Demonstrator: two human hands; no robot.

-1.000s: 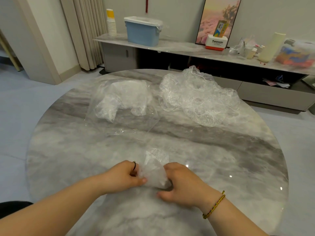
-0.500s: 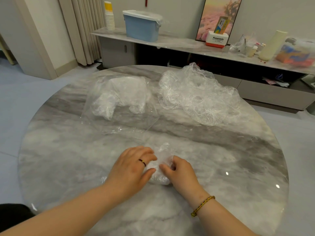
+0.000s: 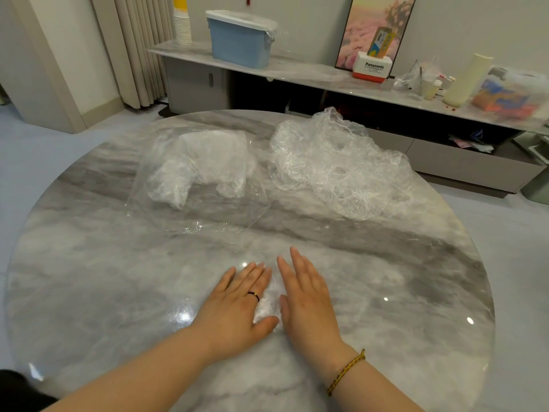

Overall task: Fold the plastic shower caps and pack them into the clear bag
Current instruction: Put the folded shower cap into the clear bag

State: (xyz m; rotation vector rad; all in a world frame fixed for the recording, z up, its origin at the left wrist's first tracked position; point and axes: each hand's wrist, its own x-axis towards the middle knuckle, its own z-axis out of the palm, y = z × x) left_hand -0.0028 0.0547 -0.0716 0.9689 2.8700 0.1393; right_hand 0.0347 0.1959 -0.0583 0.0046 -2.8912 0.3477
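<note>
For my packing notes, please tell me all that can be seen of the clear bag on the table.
The clear bag is thin, glossy, see-through plastic lying flat on the marble table, left of the loose pile of caps. Whitish folded caps fill its far part; its near part lies flat. The left hand and right hand lie apart from it.

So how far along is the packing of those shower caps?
Partly done. A bundle of folded caps already lies inside the clear bag. In hand: the left hand and right hand press a single cap flat on the marble table; it is not yet bagged. Left: the loose pile of crumpled caps beside the bag.
</note>
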